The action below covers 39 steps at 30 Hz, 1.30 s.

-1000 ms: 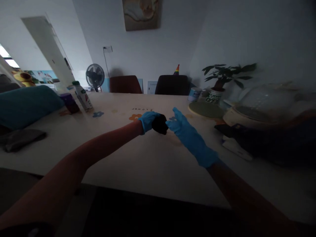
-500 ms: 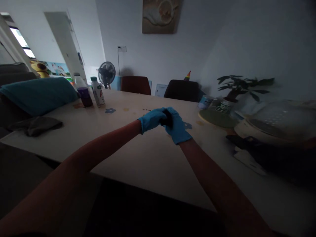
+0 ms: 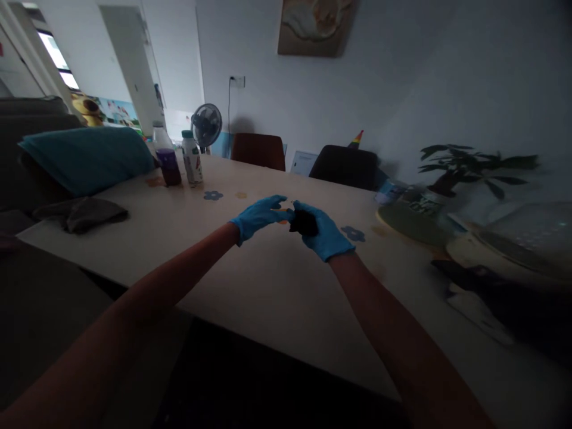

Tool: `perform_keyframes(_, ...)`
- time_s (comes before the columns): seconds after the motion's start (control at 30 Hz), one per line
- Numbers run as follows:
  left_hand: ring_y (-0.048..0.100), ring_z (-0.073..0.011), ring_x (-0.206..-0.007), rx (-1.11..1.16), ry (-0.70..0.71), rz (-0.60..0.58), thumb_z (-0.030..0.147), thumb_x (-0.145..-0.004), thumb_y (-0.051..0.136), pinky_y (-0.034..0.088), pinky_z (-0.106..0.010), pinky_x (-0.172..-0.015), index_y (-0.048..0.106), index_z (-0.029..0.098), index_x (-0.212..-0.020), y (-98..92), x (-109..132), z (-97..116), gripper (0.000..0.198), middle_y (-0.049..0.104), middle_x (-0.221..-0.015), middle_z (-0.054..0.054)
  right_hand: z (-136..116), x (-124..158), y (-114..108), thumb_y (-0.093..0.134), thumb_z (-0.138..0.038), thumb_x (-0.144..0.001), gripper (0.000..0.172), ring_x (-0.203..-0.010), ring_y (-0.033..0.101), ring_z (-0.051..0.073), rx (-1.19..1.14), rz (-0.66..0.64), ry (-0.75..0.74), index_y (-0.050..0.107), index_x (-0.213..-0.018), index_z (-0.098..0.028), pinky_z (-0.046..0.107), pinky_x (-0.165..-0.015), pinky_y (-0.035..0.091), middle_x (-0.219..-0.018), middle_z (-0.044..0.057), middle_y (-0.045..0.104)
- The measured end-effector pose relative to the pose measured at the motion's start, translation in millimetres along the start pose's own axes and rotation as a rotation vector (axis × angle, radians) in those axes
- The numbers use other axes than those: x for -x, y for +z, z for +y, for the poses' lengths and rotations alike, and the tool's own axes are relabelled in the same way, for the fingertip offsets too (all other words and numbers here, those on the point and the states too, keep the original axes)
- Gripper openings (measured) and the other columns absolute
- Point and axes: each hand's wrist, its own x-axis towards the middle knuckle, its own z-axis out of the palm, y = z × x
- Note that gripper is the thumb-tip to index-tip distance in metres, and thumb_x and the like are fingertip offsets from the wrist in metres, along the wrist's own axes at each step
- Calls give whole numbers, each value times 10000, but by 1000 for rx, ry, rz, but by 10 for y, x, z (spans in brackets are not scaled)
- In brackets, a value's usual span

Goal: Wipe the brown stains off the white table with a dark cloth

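Blue-gloved left hand [image 3: 258, 217] now has its fingers spread beside that lumpy black thing [image 3: 305, 223] mid-frame, so blue-gloved right hand [image 3: 328, 235] grips solo.

Through the head camera I count two blue-gloved hands, one left hand [image 3: 259, 217] and one right hand [image 3: 328, 235], plus one black object [image 3: 304, 224] too dark for me to identify. I get one table [image 3: 268, 292] and can make out two blue flower prints [image 3: 213, 195] on it. I also tally two chair backs, one reddish-brown [image 3: 258, 150] and one black [image 3: 344, 167]; one electric fan [image 3: 207, 125]; one wall socket [image 3: 240, 81]; one wall picture [image 3: 313, 27]; one potted plant [image 3: 447, 179]; one green-capped bottle [image 3: 192, 161]; one teal towel [image 3: 89, 159]; and one yellow plush toy [image 3: 86, 109].
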Motion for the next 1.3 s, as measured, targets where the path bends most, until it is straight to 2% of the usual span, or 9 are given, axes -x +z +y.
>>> perform_keyframes(0.1,788,-317,-1343,-44,-9,-10,301,-1081,802,661,-436,-1139,805,241,-1563,-39,99,-105,486,771,-1601,-157,-18,-41,118,849,-247,-978,89,-934,834,265,-19,26,85,816,-902,-280,392,-883,738,-924,44,846)
perform_keyframes(0.23,780,-310,-1207,-372,169,130,184,-1048,770,652,-443,-1096,887,225,-1255,68,0,-173,241,835,-1319,-127,-8,-176,470,700,-240,-1081,243,-836,782,226,-101,-9,138,791,-858,-273,358,-868,725,-860,34,804)
perform_keyframes(0.4,772,-329,-1075,-621,123,323,127,-1078,652,621,-450,-1018,859,175,-1071,122,-201,-201,212,835,-1122,-168,29,-344,733,785,-246,-1063,149,-1035,830,242,-118,-72,45,796,-923,-297,366,-965,753,-1001,32,853)
perform_keyframes(0.6,804,-289,-1067,-483,185,235,158,-1078,678,649,-412,-1032,897,206,-1049,-54,-124,-328,226,864,-1171,-117,115,-461,680,797,-66,-945,257,-981,845,201,-109,30,55,740,-1042,-297,312,-850,752,-979,-11,845)
perform_keyframes(0.7,813,-269,-1210,-365,147,422,179,-1138,651,644,-391,-1147,901,226,-1178,-295,-57,-468,258,861,-1321,-102,138,-472,611,847,-86,-947,313,-759,774,174,-4,78,94,689,-1111,-301,271,-626,676,-934,-29,822)
perform_keyframes(0.83,795,-276,-1271,-480,68,636,92,-1133,604,626,-412,-1215,875,218,-1243,-494,-79,-678,318,848,-1336,-112,224,-465,658,926,-166,-971,317,-547,597,141,130,56,177,736,-1201,-274,251,-416,475,-828,-19,776)
perform_keyframes(0.97,790,-282,-1240,-643,89,622,15,-1074,598,630,-406,-1167,876,200,-1285,-460,-126,-804,395,848,-1326,-123,325,-554,861,875,-284,-1051,109,-477,496,121,220,62,213,785,-1083,-231,251,-378,406,-708,-18,693)
perform_keyframes(1.07,787,-298,-1255,-701,80,580,-8,-1048,609,620,-405,-1143,888,206,-1322,-415,-105,-813,445,851,-1359,-131,262,-698,947,871,-262,-1025,194,-437,405,99,269,102,204,721,-907,-231,245,-367,360,-630,-50,595)
perform_keyframes(1.3,772,-322,-1330,-667,39,537,-28,-1045,586,577,-418,-1203,894,190,-1382,-411,-32,-711,507,834,-1452,-170,-181,-872,590,618,-254,-1155,288,-421,354,98,325,245,140,666,-871,-239,227,-361,352,-610,-70,528)
